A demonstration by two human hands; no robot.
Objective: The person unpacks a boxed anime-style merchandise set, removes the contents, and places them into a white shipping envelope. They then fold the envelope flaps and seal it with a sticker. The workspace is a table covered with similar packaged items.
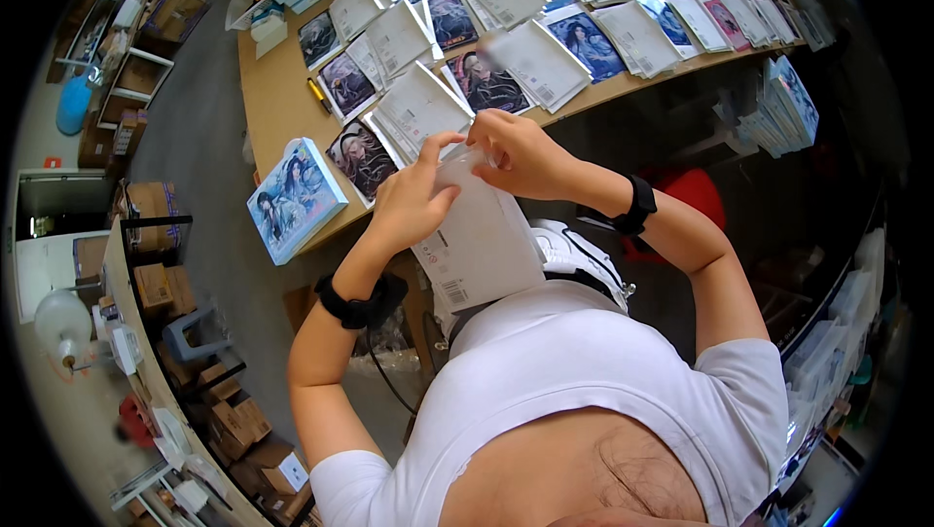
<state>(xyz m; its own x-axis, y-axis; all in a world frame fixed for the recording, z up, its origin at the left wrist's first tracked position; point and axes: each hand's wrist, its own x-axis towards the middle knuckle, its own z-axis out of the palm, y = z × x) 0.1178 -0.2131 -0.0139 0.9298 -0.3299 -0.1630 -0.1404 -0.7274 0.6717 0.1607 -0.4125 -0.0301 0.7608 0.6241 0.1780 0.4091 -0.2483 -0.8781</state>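
A white flat box (477, 254) with a barcode leans upright between my body and the table edge. Clear plastic (452, 172) shows at its upper end, between my hands. My left hand (413, 198) grips the box's upper left side, index finger and thumb bent over the plastic. My right hand (525, 157) is closed at the upper right corner, fingertips pinched on the plastic; exactly what they pinch is partly hidden. Just beyond my hands lie a pile of white packets (418, 109) and a dark illustrated cover (362, 159).
Rows of white packets and illustrated covers (589, 45) fill the brown table (268, 89). A thick blue illustrated box (297, 198) sits on its near left corner, a yellow marker (318, 96) farther back. More blue books (783, 109) are stacked at right, near a red stool (691, 196). Cartons (233, 430) line the left.
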